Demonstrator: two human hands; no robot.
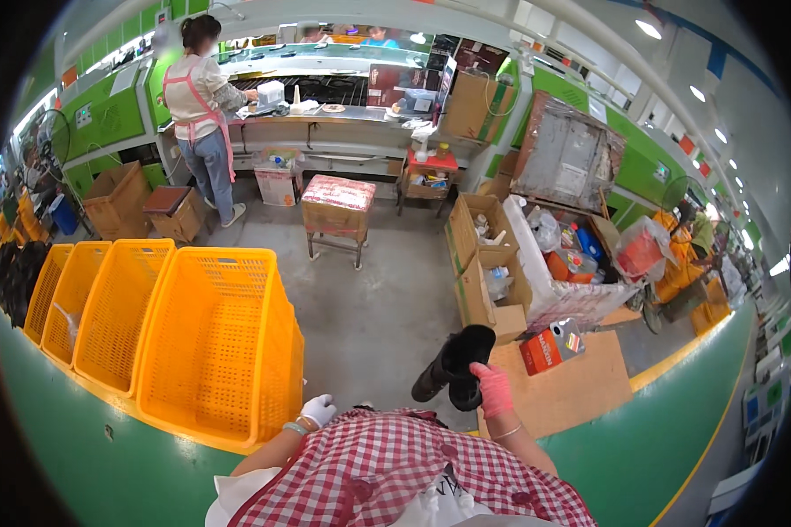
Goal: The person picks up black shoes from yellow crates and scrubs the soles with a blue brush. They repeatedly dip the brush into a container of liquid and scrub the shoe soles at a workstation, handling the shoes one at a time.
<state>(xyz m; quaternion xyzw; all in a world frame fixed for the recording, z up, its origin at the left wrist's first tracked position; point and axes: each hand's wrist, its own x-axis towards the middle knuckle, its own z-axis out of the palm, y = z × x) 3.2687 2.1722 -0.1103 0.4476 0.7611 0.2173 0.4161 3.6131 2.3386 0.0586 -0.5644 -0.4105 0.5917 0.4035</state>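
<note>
My right hand (494, 388), in a pink glove, grips a pair of shiny black boots (460, 362) by the upper edge, in front of my body to the right. One boot shaft gapes upward, and part of the pair is hidden behind the other. My left hand (318, 410) wears a white glove and hangs low with its fingers curled in, holding nothing that I can see. Just left of it stands the nearest yellow plastic crate (286, 378), apart from the hand.
More yellow crates (114, 325) line up leftward. Ahead stands a padded stool (337, 215); a person in a pink apron (204, 123) works at the conveyor bench (316, 117). On the right are cardboard boxes (501, 299), a cluttered white bin (580, 303) and a red tin (545, 350).
</note>
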